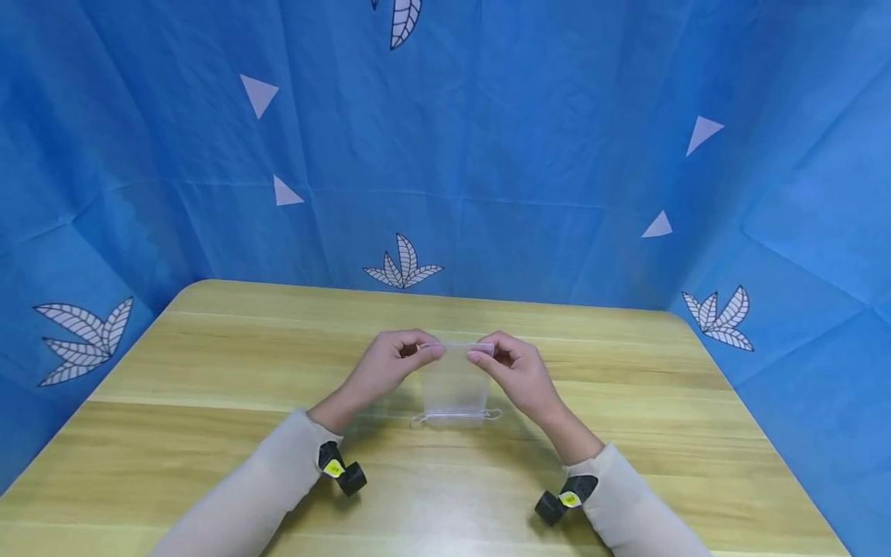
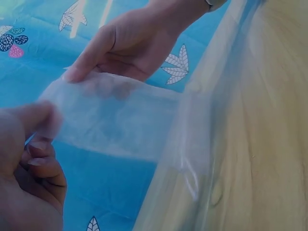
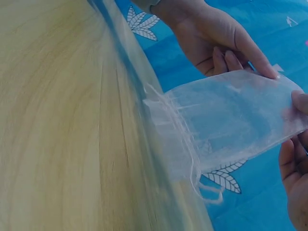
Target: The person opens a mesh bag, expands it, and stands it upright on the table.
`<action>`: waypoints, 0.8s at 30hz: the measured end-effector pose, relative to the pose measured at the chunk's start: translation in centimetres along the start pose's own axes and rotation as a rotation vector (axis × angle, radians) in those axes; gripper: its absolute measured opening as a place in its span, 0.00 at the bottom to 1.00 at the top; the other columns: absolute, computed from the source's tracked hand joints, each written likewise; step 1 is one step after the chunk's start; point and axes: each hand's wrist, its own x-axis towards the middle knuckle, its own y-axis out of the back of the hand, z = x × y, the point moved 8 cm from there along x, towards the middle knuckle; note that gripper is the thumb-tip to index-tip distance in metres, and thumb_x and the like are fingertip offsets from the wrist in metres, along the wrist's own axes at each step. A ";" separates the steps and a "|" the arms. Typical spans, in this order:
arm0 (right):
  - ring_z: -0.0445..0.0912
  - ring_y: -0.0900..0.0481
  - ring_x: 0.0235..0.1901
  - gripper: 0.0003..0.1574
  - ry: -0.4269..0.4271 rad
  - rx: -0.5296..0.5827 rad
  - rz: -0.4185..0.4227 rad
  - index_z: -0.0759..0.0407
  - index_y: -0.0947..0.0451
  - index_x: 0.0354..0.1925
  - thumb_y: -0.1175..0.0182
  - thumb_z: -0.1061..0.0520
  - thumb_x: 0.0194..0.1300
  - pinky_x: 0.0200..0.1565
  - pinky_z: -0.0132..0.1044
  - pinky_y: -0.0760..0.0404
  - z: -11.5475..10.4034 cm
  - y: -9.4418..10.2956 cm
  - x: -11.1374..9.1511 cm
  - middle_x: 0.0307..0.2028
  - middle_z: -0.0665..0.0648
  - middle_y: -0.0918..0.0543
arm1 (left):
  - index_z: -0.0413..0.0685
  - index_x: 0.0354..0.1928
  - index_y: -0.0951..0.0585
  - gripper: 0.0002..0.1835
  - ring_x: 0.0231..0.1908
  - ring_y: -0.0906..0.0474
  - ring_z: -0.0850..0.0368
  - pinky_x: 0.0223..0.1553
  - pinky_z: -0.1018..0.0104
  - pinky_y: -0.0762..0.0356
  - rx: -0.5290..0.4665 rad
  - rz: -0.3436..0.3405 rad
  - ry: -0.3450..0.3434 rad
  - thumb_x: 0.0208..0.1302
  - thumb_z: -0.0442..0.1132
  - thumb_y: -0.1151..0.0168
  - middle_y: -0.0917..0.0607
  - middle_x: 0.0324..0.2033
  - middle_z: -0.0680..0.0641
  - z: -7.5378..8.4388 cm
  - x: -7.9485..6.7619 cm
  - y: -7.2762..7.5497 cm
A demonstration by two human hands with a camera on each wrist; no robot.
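Simply a sheer, translucent drawstring pouch (image 1: 455,383).

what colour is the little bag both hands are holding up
The sheer pouch is translucent white, almost see-through; the right wrist view shows it best.

A wooden table (image 1: 209,387) with a light, yellowish grain and rounded far corners fills the lower half of the head view. A blue cloth backdrop (image 1: 522,139) encloses it on three sides (back, left and right), showing creases and fold lines. The cloth is printed with white leaf sprigs (image 1: 404,267) and small pale triangles (image 1: 259,94). Lighting is even and soft.
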 end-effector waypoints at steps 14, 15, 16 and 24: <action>0.40 0.31 0.26 0.03 -0.027 -0.032 -0.013 0.64 0.19 0.36 0.39 0.68 0.66 0.29 0.31 0.31 -1.0 -0.3 -0.1 0.28 0.64 0.23 | 0.56 0.43 0.13 0.12 0.20 0.37 0.58 0.22 0.68 0.39 -0.006 -0.012 0.007 0.67 0.52 0.37 0.28 0.18 0.51 0.2 -0.2 -0.6; 0.40 0.32 0.26 0.03 -0.026 -0.032 -0.017 0.64 0.19 0.36 0.40 0.68 0.66 0.29 0.31 0.31 -1.5 -0.3 -0.1 0.28 0.65 0.23 | 0.56 0.44 0.13 0.12 0.20 0.37 0.58 0.22 0.68 0.39 -0.004 -0.014 0.005 0.67 0.52 0.37 0.28 0.18 0.51 0.2 -0.2 -0.6; 0.40 0.32 0.26 0.03 -0.025 -0.033 -0.022 0.65 0.20 0.35 0.40 0.68 0.67 0.29 0.31 0.31 -1.9 -0.4 -0.2 0.28 0.65 0.23 | 0.56 0.44 0.13 0.12 0.20 0.37 0.58 0.22 0.68 0.39 -0.002 -0.016 0.004 0.67 0.52 0.37 0.28 0.17 0.52 0.2 -0.2 -0.7; 0.43 0.29 0.27 0.03 -0.029 -0.032 -0.031 0.66 0.20 0.36 0.41 0.67 0.67 0.30 0.31 0.30 -3.2 -0.7 -0.3 0.29 0.64 0.21 | 0.55 0.41 0.13 0.10 0.20 0.37 0.59 0.22 0.69 0.39 -0.006 0.001 -0.003 0.67 0.50 0.37 0.28 0.17 0.52 0.3 -0.3 -0.6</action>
